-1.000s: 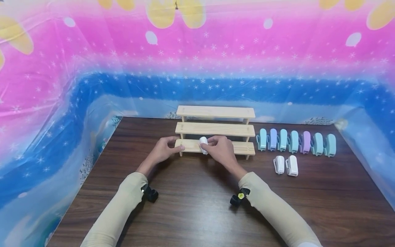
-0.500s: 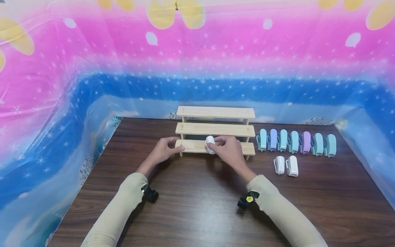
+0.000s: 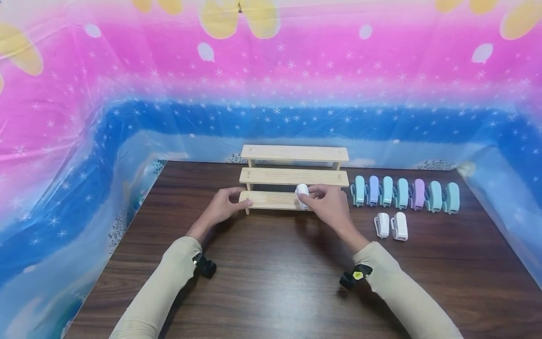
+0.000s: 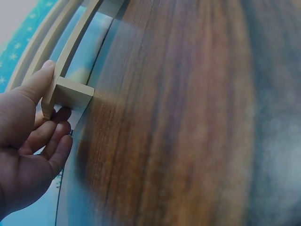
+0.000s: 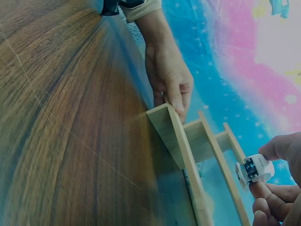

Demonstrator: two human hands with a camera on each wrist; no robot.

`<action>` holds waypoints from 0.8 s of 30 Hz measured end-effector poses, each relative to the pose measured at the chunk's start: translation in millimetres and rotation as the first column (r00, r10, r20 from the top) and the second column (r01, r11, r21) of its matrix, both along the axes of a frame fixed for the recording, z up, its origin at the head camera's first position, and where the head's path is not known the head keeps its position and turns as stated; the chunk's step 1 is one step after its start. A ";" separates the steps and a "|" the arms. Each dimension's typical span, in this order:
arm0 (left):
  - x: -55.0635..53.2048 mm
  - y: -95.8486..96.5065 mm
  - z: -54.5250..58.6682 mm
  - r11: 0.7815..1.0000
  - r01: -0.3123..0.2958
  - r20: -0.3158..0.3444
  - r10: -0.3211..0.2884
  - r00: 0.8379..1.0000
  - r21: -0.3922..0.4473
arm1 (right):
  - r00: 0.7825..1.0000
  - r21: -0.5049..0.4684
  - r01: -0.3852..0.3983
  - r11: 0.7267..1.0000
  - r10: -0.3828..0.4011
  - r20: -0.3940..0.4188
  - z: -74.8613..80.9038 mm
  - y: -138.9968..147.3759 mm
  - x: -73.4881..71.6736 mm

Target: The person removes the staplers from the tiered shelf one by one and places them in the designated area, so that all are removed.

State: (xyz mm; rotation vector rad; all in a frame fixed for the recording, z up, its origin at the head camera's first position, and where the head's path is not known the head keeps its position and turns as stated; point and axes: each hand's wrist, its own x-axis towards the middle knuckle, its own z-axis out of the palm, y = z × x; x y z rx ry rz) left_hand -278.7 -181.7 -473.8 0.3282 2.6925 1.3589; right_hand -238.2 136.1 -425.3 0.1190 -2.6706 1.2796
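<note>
A three-tier wooden display stand (image 3: 271, 200) sits at the back of the table. My left hand (image 3: 221, 205) grips the left end of its lowest step, thumb on top and fingers beneath, as the left wrist view shows at the stand's end (image 4: 70, 92). My right hand (image 3: 330, 205) pinches a small white stapler-like device (image 3: 302, 196) between thumb and fingers, over the right part of that lowest step. In the right wrist view, the device (image 5: 260, 168) shows a dark metallic inside; whether it touches the step I cannot tell.
Right of the stand, several teal and purple stapler-like devices (image 3: 402, 193) stand in a row. Two white ones (image 3: 399, 226) are in front of them. A patterned pink and blue cloth (image 3: 271, 84) hangs behind the dark wooden table (image 3: 271, 282).
My right hand has moved rightward along the lowest step, carrying the white stapler-like device. My left hand has stayed on the stand's left end.
</note>
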 end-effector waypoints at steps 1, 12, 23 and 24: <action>0.2 -0.5 0.0 1.000 0.004 -0.001 -0.004 1.000 -0.002 | 1.000 -0.005 0.001 1.000 -0.001 -0.002 2.0 2.2 1.2; -0.1 -0.8 -0.3 1.000 0.002 0.018 -0.002 1.000 0.002 | 1.000 -0.014 0.028 1.000 -0.028 0.014 12.7 33.7 10.7; 0.1 0.4 0.3 1.000 -0.001 0.027 0.001 1.000 -0.007 | 0.993 -0.009 0.113 0.994 -0.113 0.022 20.1 68.7 15.1; 0.3 0.5 0.6 1.000 0.000 0.027 0.000 1.000 -0.007 | 0.992 -0.005 0.121 0.993 -0.121 0.021 20.4 71.5 15.6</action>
